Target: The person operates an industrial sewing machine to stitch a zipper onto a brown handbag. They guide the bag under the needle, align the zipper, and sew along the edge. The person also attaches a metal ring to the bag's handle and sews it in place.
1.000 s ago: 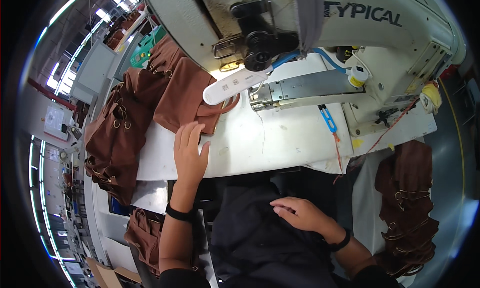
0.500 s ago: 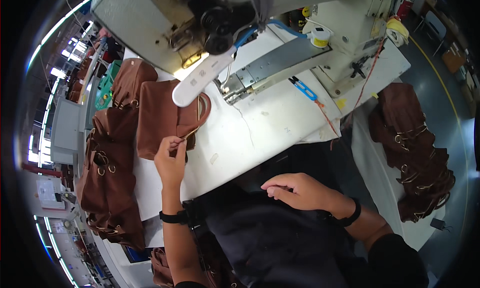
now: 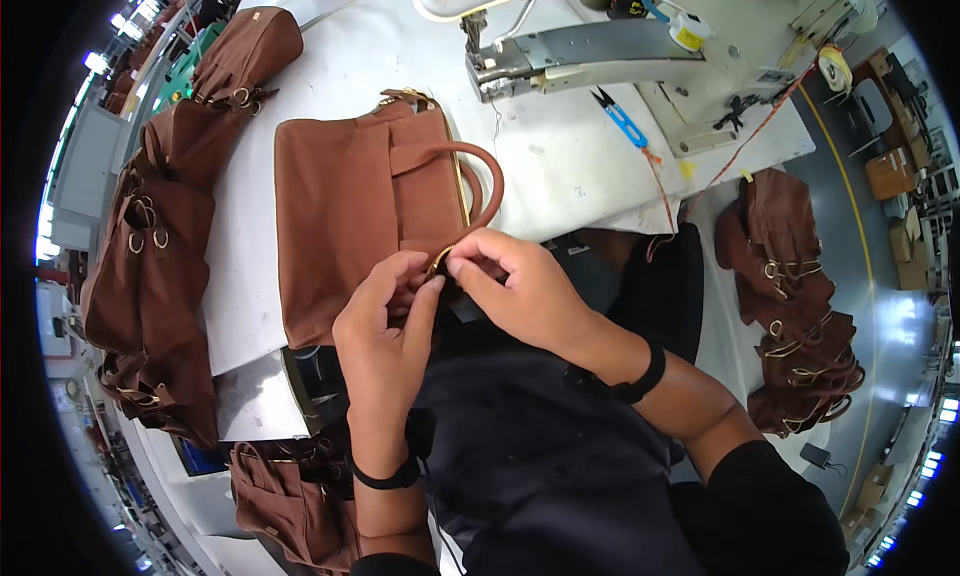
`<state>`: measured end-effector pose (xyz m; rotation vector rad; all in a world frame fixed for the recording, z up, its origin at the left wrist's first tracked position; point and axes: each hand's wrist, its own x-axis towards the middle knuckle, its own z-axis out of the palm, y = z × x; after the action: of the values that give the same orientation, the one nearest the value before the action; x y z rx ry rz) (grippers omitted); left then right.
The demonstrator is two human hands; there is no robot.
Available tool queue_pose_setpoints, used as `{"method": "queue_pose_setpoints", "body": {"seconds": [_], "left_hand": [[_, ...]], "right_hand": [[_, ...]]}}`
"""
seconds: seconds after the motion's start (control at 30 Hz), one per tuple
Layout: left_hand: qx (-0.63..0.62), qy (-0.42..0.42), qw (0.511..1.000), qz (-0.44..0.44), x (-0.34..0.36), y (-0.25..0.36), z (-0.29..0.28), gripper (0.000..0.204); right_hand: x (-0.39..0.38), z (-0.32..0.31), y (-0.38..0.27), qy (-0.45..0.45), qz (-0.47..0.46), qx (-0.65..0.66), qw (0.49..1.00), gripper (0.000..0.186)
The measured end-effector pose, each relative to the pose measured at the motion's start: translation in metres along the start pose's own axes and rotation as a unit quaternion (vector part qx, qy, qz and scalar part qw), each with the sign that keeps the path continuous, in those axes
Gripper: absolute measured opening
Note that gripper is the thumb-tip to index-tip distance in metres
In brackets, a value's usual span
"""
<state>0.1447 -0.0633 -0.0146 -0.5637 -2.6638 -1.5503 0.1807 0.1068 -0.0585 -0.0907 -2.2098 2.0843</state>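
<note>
A brown leather handbag (image 3: 335, 206) lies on its side on the white table, its curved handles (image 3: 490, 181) pointing right. A gold-coloured zipper line runs along its opening. At the bag's near right corner my left hand (image 3: 385, 321) pinches the edge between thumb and fingers. My right hand (image 3: 515, 281) meets it there, thumb and forefinger closed on a small gold-coloured piece of the same corner. Whether that piece is the zipper end or a ring is hidden by my fingers.
A sewing machine arm (image 3: 600, 56) reaches over the table's far side. Blue thread snips (image 3: 622, 121) with an orange cord lie beside it. Stacks of brown bags stand at the left (image 3: 170, 236) and right (image 3: 785, 276). Another bag (image 3: 285, 506) sits below the table edge.
The handbag has come nearer, away from the machine. My right hand has moved from above my lap to the bag's corner, beside my left hand. My view has shifted too.
</note>
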Motion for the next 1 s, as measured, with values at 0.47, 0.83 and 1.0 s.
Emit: {"method": "queue_pose_setpoints", "body": {"seconds": [0.47, 0.83, 1.0], "left_hand": [[-0.075, -0.047, 0.992, -0.086, 0.006, -0.016, 0.011, 0.019], [-0.048, -0.023, 0.992, -0.118, -0.01, -0.009, 0.02, 0.018], [-0.026, 0.012, 0.999, -0.045, -0.024, -0.018, 0.032, 0.016]], "right_hand": [[-0.001, 0.004, 0.019, 0.043, 0.033, 0.071, 0.996, 0.02], [-0.008, -0.001, 0.026, 0.023, 0.082, 0.166, 0.982, 0.015], [-0.012, -0.007, 0.026, 0.001, 0.126, 0.246, 0.961, 0.017]]}}
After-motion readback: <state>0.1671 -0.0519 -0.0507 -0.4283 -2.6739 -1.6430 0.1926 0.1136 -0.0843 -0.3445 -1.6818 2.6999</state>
